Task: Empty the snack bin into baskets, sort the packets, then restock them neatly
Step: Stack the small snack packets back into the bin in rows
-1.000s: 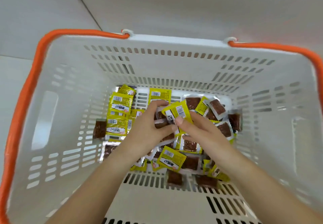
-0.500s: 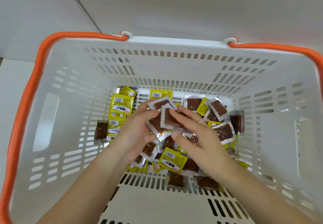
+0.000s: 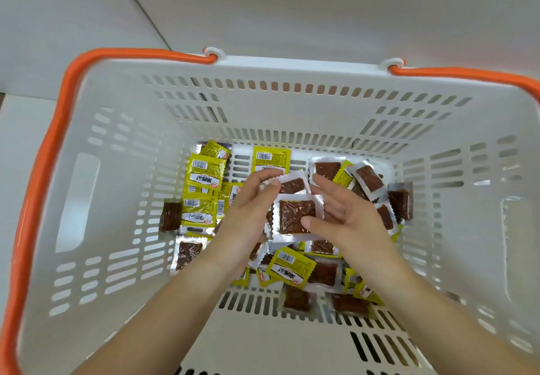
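Both my hands are down inside a white slotted basket (image 3: 122, 187) with orange handles. Its floor is littered with several small snack packets, some yellow (image 3: 204, 173) and some clear with a brown square inside (image 3: 369, 178). My left hand (image 3: 248, 214) pinches the corner of one clear brown packet (image 3: 292, 185) at its fingertips. My right hand (image 3: 347, 214) holds another clear brown packet (image 3: 296, 216) flat, thumb pressed on its lower right edge, fingers behind it. The two held packets sit one above the other between my hands.
The basket's orange handles (image 3: 58, 129) lie folded along its rim. Yellow packets gather at the floor's left side, brown ones at the right and front. A pale floor or counter surface (image 3: 292, 9) lies beyond the basket.
A second ago I held a yellow packet between both hands. Now two clear brown packets are between them, and my hands have spread slightly apart.
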`<state>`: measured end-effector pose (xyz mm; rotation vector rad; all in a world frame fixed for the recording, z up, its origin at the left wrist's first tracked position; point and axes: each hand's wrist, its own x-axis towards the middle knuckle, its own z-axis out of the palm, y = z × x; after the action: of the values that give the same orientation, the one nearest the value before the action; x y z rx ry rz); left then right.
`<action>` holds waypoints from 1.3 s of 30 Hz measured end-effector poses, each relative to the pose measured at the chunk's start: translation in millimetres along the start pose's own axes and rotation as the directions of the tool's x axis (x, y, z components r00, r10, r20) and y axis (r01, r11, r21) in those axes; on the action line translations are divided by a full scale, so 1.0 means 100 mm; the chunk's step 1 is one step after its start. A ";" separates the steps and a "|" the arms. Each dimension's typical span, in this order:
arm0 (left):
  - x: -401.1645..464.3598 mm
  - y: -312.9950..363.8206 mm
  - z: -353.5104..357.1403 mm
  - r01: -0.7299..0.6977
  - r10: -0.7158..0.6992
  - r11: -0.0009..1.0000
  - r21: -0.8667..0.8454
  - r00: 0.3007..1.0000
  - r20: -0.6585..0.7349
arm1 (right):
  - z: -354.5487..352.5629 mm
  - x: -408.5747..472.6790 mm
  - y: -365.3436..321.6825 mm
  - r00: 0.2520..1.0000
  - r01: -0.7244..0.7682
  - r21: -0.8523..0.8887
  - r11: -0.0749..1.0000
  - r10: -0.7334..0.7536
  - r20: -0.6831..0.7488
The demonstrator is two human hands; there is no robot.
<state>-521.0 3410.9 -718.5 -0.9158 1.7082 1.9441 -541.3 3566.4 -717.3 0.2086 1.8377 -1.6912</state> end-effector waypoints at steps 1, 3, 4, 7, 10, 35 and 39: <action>0.00 -0.02 0.01 0.008 -0.008 1.000 -0.011 1.000 -0.024 | 0.02 -0.02 0.02 0.999 0.047 -0.103 0.994 -0.048 -0.016; 0.03 -0.07 0.00 0.041 -0.045 0.998 -0.049 0.996 -0.073 | 0.09 -0.05 0.05 0.990 0.125 -0.312 0.942 -0.137 -0.017; 0.04 -0.09 -0.01 0.062 -0.072 0.993 -0.101 0.993 -0.095 | 0.12 -0.06 0.07 0.984 0.156 -0.374 0.914 -0.175 -0.018; 0.08 -0.10 -0.02 0.093 -0.135 0.953 -0.288 0.982 -0.129 | 0.20 -0.06 0.12 0.967 0.204 -0.388 0.899 -0.247 -0.063; 0.10 -0.10 -0.01 0.097 -0.166 0.915 -0.392 0.975 -0.147 | 0.24 -0.06 0.15 0.967 0.157 -0.322 0.934 -0.211 -0.140; 0.07 -0.04 -0.04 -0.169 0.202 0.967 0.189 0.965 -0.170 | 0.07 0.04 0.14 0.957 -0.228 0.482 0.846 0.286 -0.050; 0.06 0.00 -0.10 -0.066 0.069 0.997 0.036 0.994 -0.079 | 0.04 0.03 0.17 0.954 -0.211 0.361 0.908 0.272 -0.128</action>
<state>-523.3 3400.4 -723.6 -0.9479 1.8338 1.9399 -533.9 3564.9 -733.2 0.7247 1.5425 -1.8487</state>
